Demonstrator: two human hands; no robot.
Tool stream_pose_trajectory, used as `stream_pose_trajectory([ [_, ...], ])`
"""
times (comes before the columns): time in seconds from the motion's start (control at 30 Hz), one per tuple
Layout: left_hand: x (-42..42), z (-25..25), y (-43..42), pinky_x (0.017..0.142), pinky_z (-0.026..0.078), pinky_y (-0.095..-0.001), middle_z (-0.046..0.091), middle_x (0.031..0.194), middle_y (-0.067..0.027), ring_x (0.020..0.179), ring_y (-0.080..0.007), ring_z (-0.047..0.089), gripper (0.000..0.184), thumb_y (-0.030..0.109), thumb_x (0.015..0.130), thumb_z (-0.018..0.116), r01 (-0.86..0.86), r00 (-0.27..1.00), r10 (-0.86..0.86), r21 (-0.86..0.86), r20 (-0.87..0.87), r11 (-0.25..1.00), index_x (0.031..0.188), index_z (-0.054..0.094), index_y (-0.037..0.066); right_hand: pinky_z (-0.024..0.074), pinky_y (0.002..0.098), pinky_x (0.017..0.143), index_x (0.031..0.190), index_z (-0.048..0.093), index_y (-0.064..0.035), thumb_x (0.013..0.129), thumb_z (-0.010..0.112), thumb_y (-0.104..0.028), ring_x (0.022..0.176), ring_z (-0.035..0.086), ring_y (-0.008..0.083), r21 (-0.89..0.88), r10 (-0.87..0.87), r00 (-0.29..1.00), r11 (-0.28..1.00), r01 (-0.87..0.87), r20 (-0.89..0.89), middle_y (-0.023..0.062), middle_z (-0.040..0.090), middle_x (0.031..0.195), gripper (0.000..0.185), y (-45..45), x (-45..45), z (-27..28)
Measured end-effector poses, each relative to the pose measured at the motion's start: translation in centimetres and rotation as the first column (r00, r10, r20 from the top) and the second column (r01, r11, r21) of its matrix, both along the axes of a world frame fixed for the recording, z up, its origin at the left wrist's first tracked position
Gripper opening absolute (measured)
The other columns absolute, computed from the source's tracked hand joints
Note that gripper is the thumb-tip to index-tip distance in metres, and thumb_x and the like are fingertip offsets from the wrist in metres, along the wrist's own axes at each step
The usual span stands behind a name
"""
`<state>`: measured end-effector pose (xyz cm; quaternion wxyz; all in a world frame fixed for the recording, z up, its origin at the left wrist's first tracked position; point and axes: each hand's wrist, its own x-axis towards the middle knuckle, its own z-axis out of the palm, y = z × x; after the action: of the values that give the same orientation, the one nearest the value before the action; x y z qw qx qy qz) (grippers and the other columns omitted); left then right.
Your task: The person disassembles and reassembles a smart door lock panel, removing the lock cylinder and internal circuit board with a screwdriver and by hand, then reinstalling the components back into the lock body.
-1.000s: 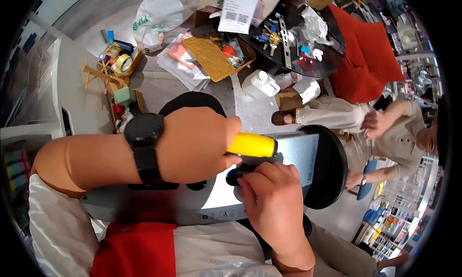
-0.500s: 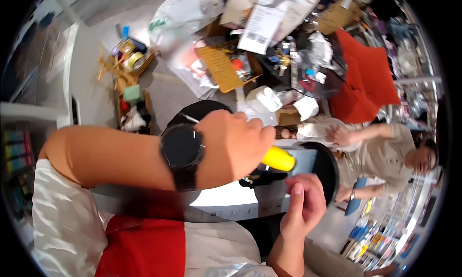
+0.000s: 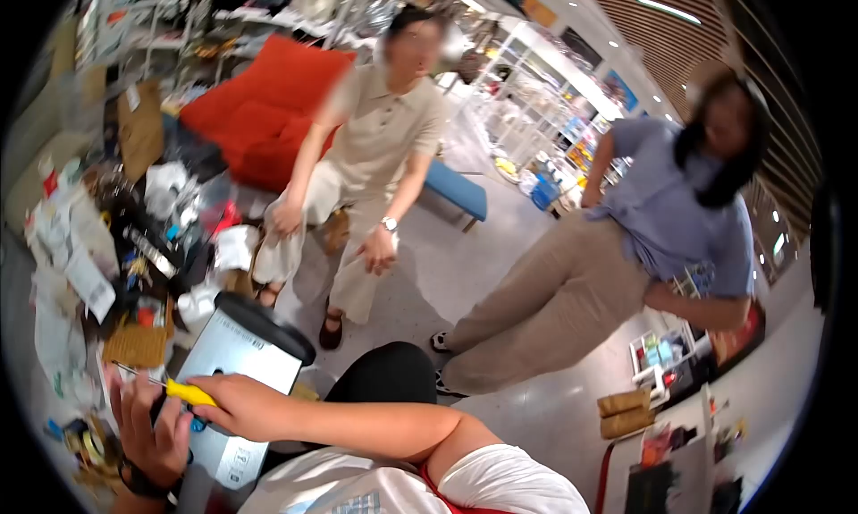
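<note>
Shop floor [image 3: 554,429] cluttered on one side, back shelving [image 3: 554,112] too blurred to read. Right hand [image 3: 239,408] wraps a yellow-handled screwdriver [image 3: 188,391] at the silver panel's [image 3: 248,371] edge; thin shaft reaches the left hand [image 3: 150,432], fingers spread, contact unclear. Tip barely resolves. Hands hide part of panel; bottom frame crops left forearm.

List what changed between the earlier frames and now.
The yellow screwdriver has passed from the left hand to the right hand. The view has swung right, bringing a standing person more fully into sight. The silver panel stays below the hands; another person remains seated.
</note>
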<state>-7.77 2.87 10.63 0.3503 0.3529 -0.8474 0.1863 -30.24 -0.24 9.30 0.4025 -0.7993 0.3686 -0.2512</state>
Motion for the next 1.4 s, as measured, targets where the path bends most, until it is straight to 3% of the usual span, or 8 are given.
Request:
stream_pose_trajectory([
  [0.2, 0.3, 1.2, 2.4, 0.100, 0.041, -0.0540, 0.060, 0.117, -0.0180, 0.119, -0.0374, 0.051, 0.044, 0.032, 0.086, 0.067, -0.122, 0.891, -0.230, 0.692, 0.393, 0.712, 0.122, 0.064, 0.008, 0.0429, 0.0232, 0.058, 0.113, 0.047, -0.0089, 0.100, 0.061, -0.014, 0.067, 0.051, 0.0066, 0.589, -0.203, 0.905, 0.805, -0.063, 0.375, -0.0004, 0.050, 0.088, 0.020, 6.4, -9.3, -3.7],
  [0.5, -1.2, -1.4, 3.5, 0.109, 0.035, -0.0524, 0.061, 0.128, -0.0158, 0.122, -0.0370, 0.052, 0.052, 0.042, 0.093, 0.057, -0.242, 0.876, -0.101, 0.610, 0.472, 0.755, 0.131, 0.060, 0.008, 0.0459, 0.0265, 0.055, 0.098, 0.047, -0.0096, 0.100, 0.060, -0.011, 0.060, 0.056, 0.0124, 0.787, -0.516, 0.701, 0.607, -0.107, 0.493, 0.0033, 0.054, 0.082, 0.014, 9.5, -12.7, -14.6],
  [0.67, -3.3, -0.1, 4.9, 0.115, 0.030, -0.0551, 0.058, 0.142, -0.0165, 0.134, -0.0359, 0.048, 0.065, 0.051, 0.097, 0.052, -0.462, 0.738, -0.075, 0.582, 0.671, 0.669, 0.147, 0.051, 0.009, 0.0569, 0.0321, 0.091, 0.109, 0.063, -0.0081, 0.103, 0.064, -0.023, 0.115, 0.058, 0.0135, 0.792, -0.426, 0.730, 0.555, -0.255, 0.534, 0.0047, 0.056, 0.124, 0.016, 8.2, -9.9, -16.6],
  [1.0, -3.2, -1.8, 5.5, 0.111, 0.036, -0.0557, 0.068, 0.116, -0.0287, 0.119, -0.0426, 0.060, 0.076, 0.060, 0.090, 0.060, -0.430, 0.768, -0.059, 0.582, 0.638, 0.691, 0.139, 0.058, 0.002, 0.0548, 0.0375, 0.105, 0.109, 0.061, 0.0018, 0.087, 0.056, 0.007, 0.112, 0.065, 0.0252, 0.631, -0.369, 0.513, 0.420, -0.653, 0.776, 0.0119, 0.060, 0.114, 0.023, 6.8, -5.7, -17.0],
  [1.17, -3.3, -2.3, 5.9, 0.100, 0.045, -0.0561, 0.069, 0.110, -0.0226, 0.107, -0.0404, 0.063, 0.083, 0.061, 0.078, 0.070, -0.391, 0.810, -0.003, 0.544, 0.586, 0.743, 0.139, 0.058, 0.006, 0.0542, 0.0300, 0.093, 0.104, 0.062, 0.0016, 0.085, 0.057, 0.005, 0.099, 0.063, 0.0200, 0.564, -0.362, 0.436, 0.447, -0.694, 0.824, 0.0108, 0.061, 0.101, 0.019, 6.2, -3.1, -22.1],
  [1.23, -3.6, -1.9, 6.9, 0.101, 0.044, -0.0547, 0.066, 0.119, -0.0218, 0.109, -0.0388, 0.063, 0.081, 0.061, 0.075, 0.072, -0.364, 0.857, 0.027, 0.568, 0.515, 0.739, 0.135, 0.062, 0.008, 0.0460, 0.0342, 0.052, 0.088, 0.068, -0.0061, 0.089, 0.074, -0.026, 0.064, 0.059, 0.0199, 0.681, -0.434, 0.528, 0.532, -0.503, 0.730, 0.0063, 0.061, 0.077, 0.020, 3.9, -0.8, -24.6],
  [1.33, -4.5, -2.7, 7.2, 0.106, 0.041, -0.0551, 0.061, 0.133, -0.0181, 0.120, -0.0369, 0.058, 0.085, 0.064, 0.073, 0.074, -0.573, 0.595, 0.106, 0.329, 0.797, 0.750, 0.138, 0.060, 0.012, 0.0540, 0.0318, 0.095, 0.105, 0.060, 0.0005, 0.086, 0.056, 0.005, 0.104, 0.062, 0.0198, 0.618, -0.505, 0.399, 0.404, -0.675, 0.765, 0.0105, 0.059, 0.108, 0.020, 7.4, -3.2, -16.4],
  [1.4, -5.7, -2.8, 7.4, 0.109, 0.038, -0.0549, 0.060, 0.135, -0.0170, 0.126, -0.0363, 0.054, 0.089, 0.067, 0.072, 0.073, -0.658, 0.507, 0.165, 0.256, 0.846, 0.708, 0.140, 0.058, 0.013, 0.0541, 0.0328, 0.097, 0.106, 0.059, -0.0001, 0.087, 0.055, 0.005, 0.108, 0.061, 0.0201, 0.556, -0.450, 0.372, 0.401, -0.728, 0.812, 0.0105, 0.057, 0.111, 0.021, 7.4, -3.4, -14.3],
])
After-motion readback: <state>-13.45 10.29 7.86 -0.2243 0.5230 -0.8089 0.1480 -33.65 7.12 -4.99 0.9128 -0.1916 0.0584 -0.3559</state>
